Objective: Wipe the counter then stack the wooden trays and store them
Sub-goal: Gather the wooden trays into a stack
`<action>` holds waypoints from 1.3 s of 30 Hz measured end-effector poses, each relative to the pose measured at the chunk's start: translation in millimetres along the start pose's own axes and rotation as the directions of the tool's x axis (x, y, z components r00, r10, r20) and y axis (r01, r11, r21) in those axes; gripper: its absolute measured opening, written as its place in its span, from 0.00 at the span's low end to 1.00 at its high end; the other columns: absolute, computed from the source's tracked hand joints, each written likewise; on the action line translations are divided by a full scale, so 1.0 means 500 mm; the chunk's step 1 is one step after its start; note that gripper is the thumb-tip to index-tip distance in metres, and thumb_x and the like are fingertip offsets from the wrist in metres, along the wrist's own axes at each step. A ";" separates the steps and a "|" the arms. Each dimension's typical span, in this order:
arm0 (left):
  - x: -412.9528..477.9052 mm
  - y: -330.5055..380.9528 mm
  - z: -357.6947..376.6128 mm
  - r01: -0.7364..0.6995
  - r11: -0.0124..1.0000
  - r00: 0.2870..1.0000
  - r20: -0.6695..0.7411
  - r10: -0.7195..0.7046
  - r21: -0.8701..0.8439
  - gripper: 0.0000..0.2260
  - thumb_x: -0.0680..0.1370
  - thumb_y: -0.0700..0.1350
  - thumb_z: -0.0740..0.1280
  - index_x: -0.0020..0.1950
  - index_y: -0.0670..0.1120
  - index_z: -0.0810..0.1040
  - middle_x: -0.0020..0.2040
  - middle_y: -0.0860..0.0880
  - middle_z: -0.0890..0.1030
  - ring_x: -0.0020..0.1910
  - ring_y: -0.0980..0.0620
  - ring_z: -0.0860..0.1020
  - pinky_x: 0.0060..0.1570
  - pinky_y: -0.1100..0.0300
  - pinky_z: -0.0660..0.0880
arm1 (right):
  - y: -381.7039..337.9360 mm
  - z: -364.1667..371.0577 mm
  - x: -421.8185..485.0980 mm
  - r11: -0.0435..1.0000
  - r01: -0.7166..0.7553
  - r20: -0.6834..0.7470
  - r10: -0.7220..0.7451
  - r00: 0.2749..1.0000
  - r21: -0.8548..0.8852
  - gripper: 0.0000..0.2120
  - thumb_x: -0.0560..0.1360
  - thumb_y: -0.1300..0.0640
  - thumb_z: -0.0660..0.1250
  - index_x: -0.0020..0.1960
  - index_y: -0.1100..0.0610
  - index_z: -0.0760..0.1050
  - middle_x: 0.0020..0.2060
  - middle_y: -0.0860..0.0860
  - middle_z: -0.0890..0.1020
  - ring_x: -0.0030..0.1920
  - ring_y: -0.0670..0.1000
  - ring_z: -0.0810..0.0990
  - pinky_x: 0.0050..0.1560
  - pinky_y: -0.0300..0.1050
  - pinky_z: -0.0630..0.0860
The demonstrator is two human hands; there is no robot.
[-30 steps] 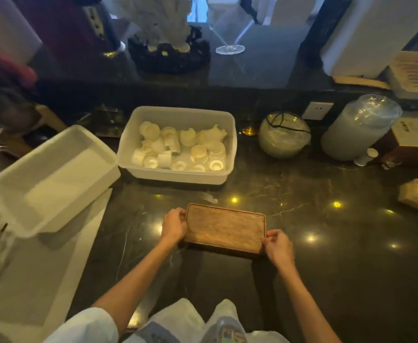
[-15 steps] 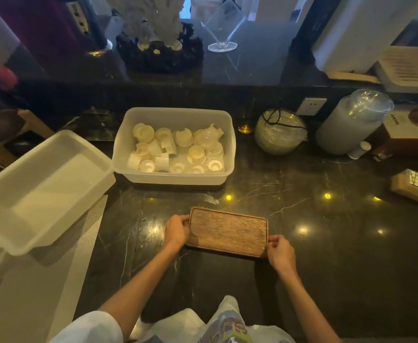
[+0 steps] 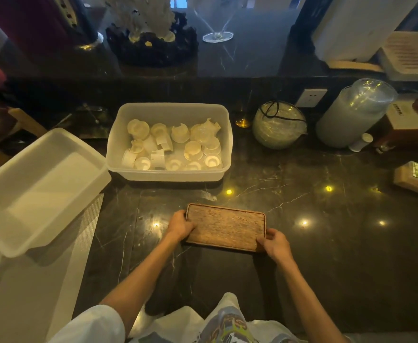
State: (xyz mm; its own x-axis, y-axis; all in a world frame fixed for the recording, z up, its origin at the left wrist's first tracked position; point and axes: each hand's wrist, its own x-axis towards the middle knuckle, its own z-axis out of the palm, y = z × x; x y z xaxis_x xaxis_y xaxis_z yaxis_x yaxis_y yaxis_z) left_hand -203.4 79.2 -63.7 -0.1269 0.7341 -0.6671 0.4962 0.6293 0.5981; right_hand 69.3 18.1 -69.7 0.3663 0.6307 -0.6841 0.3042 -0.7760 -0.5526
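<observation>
A dark, veined stone worktop [image 3: 326,256] runs under warm ceiling-light reflections, with a raised ledge behind it. The landmark is the wooden tray [image 3: 225,227], lying flat near the front middle of the worktop; from above it may be one tray or a stack, and I cannot tell which. The left hand [image 3: 179,226] has its grip closed on the tray's left short edge, and the right hand [image 3: 274,245] has its grip closed on the tray's near right corner. Holding both ends likely keeps the wood level and squared, ready for lifting or for sliding away to storage.

Just behind the tray stands a translucent bin [image 3: 169,112] full of small white cups [image 3: 173,147]. Left of the tray, an empty white bin [image 3: 39,191] overhangs a pale mat. Behind and to the right sit a round glass jar [image 3: 278,125] and a tall sleeve of stacked cups [image 3: 351,112]. Bare stone lies right of and in front of the tray, so that way seems the freest path; the bins hem in the back and left.
</observation>
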 end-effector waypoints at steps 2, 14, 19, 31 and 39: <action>0.007 0.011 0.002 0.082 0.997 0.997 0.004 -0.082 -0.008 0.17 0.73 0.34 0.71 0.60 0.42 0.73 0.57 0.41 0.80 0.53 0.46 0.80 0.53 0.53 0.80 | -0.009 0.000 0.011 0.998 -0.049 0.027 0.047 0.999 0.040 0.19 0.77 0.64 0.69 0.67 0.62 0.73 0.58 0.58 0.83 0.55 0.55 0.82 0.57 0.50 0.80; -0.109 0.032 0.056 -0.302 0.949 0.953 0.008 0.304 -0.088 0.20 0.72 0.28 0.69 0.59 0.38 0.65 0.57 0.39 0.73 0.58 0.44 0.75 0.58 0.49 0.77 | 0.021 -0.151 0.033 0.941 0.339 0.073 -0.337 0.939 -0.004 0.23 0.74 0.69 0.70 0.67 0.56 0.72 0.59 0.51 0.76 0.63 0.51 0.75 0.65 0.48 0.74; -0.133 0.014 0.130 -0.458 0.875 0.888 -0.130 0.441 -0.154 0.16 0.71 0.25 0.67 0.52 0.38 0.67 0.51 0.37 0.74 0.49 0.47 0.77 0.44 0.65 0.78 | 0.061 -0.192 0.031 0.826 0.539 -0.011 -0.548 0.836 -0.168 0.19 0.74 0.69 0.70 0.61 0.54 0.76 0.53 0.42 0.75 0.58 0.45 0.75 0.54 0.29 0.71; -0.141 0.004 0.147 -0.426 0.858 0.901 -0.051 0.431 -0.285 0.18 0.73 0.29 0.69 0.58 0.37 0.65 0.56 0.45 0.76 0.57 0.53 0.77 0.57 0.62 0.78 | 0.092 -0.193 0.048 0.814 0.558 0.068 -0.555 0.829 -0.158 0.18 0.77 0.65 0.68 0.65 0.56 0.70 0.60 0.50 0.77 0.62 0.49 0.76 0.64 0.51 0.76; -0.123 0.003 0.140 -0.418 0.854 0.900 -0.018 0.435 -0.310 0.18 0.75 0.32 0.69 0.59 0.40 0.65 0.53 0.43 0.78 0.53 0.58 0.80 0.53 0.61 0.80 | 0.096 -0.219 0.067 0.752 0.654 0.189 -0.633 0.751 -0.080 0.16 0.78 0.62 0.67 0.61 0.47 0.71 0.54 0.44 0.81 0.59 0.45 0.80 0.55 0.31 0.74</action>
State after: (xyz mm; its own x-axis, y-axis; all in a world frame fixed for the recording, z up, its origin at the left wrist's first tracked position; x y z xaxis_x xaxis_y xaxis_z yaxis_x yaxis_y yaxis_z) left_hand -134.8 17.1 -53.0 0.0862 0.9391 -0.3326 0.2109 0.3091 0.9273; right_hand 192.7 2.7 -67.0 -0.0838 0.9636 -0.2540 0.5389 -0.1705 -0.8249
